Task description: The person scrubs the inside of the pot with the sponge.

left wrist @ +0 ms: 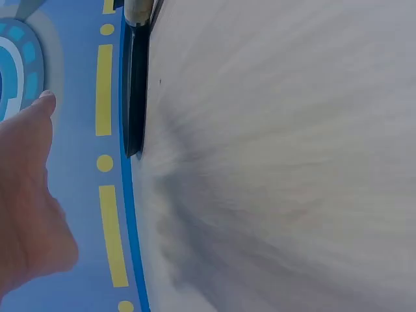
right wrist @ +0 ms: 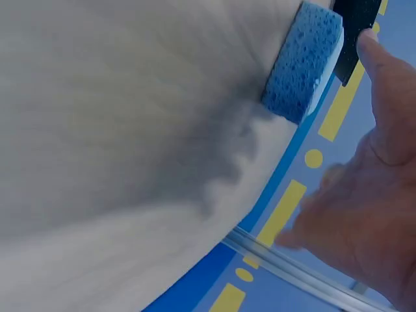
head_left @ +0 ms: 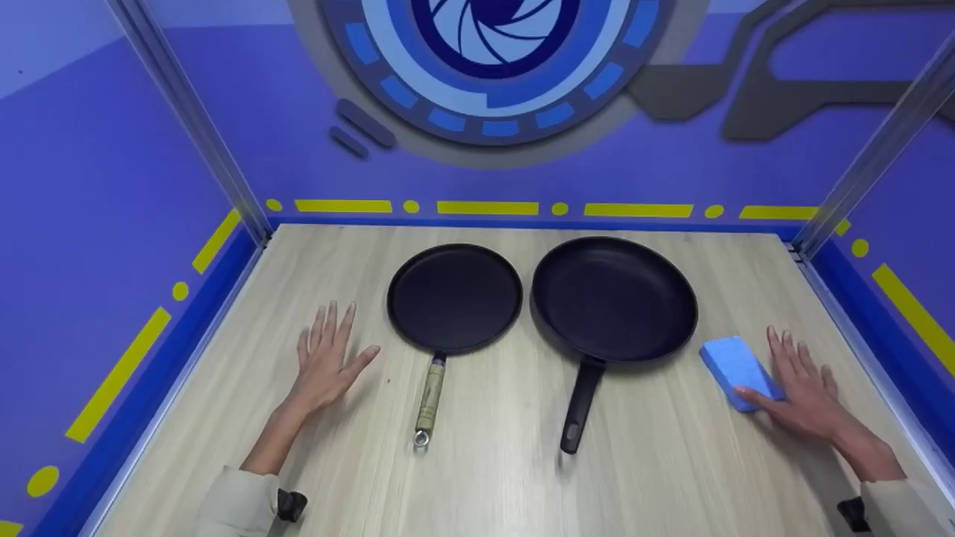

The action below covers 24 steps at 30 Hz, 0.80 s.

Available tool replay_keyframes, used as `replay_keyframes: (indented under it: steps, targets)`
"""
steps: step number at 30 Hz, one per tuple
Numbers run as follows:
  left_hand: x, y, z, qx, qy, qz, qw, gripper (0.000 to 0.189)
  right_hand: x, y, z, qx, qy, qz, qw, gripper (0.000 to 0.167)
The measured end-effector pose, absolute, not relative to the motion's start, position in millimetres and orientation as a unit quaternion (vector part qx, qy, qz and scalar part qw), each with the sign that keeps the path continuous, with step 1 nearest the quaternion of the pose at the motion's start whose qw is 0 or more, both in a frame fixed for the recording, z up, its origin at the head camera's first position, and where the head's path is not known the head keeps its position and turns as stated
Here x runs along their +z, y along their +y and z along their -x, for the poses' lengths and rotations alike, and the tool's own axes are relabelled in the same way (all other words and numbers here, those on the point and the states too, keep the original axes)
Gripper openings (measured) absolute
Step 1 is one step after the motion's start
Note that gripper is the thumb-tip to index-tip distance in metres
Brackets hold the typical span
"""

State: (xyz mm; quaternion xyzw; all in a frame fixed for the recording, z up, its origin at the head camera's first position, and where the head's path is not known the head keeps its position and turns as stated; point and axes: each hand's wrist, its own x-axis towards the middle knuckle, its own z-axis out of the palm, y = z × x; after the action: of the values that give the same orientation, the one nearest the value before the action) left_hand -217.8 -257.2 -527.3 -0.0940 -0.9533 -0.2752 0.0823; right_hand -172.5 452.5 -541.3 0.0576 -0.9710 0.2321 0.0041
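Observation:
My left hand (head_left: pixel 326 367) hovers over the table left of a flat black griddle pan (head_left: pixel 455 297), fingers spread and holding nothing. The pan's greenish handle (head_left: pixel 429 395) ends in a metal ring and points toward me. To its right lies a deeper black frying pan (head_left: pixel 615 298) with a black handle (head_left: pixel 582 406). My right hand (head_left: pixel 806 395), fingers extended, is beside a blue sponge (head_left: pixel 739 369); its thumb overlaps the sponge in the head view. In the right wrist view, the sponge (right wrist: pixel 302 65) rests on the table and the hand is raised above table level, with a gap between them.
The light wooden table (head_left: pixel 492 477) is bounded by blue-purple panels (head_left: pixel 89 224) with yellow markings at the back and sides. Metal posts (head_left: pixel 194 119) stand at the back corners. Dark wrist straps (head_left: pixel 291 505) show at both sleeves.

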Motion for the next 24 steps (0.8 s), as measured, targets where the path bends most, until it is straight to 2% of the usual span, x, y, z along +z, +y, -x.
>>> replay_keyframes:
  steps: [5, 9, 17, 21, 24]
  targets:
    - [-527.1, -250.2, 210.4, -0.332, -0.937, 0.107, 0.03, 0.082, -542.5, 448.4, 171.2, 0.26, -0.963, -0.059, -0.05, 0.113]
    - [-528.6, -244.1, 205.7, -0.352, -0.927, 0.131, 0.0, 0.071, -534.0, 444.9, 172.6, 0.241, -0.966, -0.048, -0.08, 0.113]
    - [-525.4, -230.1, 201.0, -0.418, -0.884, 0.193, -0.083, 0.055, -522.7, 439.7, 175.5, 0.194, -0.977, -0.024, -0.089, 0.107]
    - [-526.3, -222.4, 199.3, -0.414, -0.872, 0.231, -0.119, 0.053, -521.8, 441.2, 176.0, 0.196, -0.976, -0.011, -0.093, 0.104]
    - [-527.6, -216.2, 197.3, -0.41, -0.868, 0.245, -0.138, 0.052, -519.3, 444.5, 177.0, 0.193, -0.978, -0.01, -0.078, 0.098]
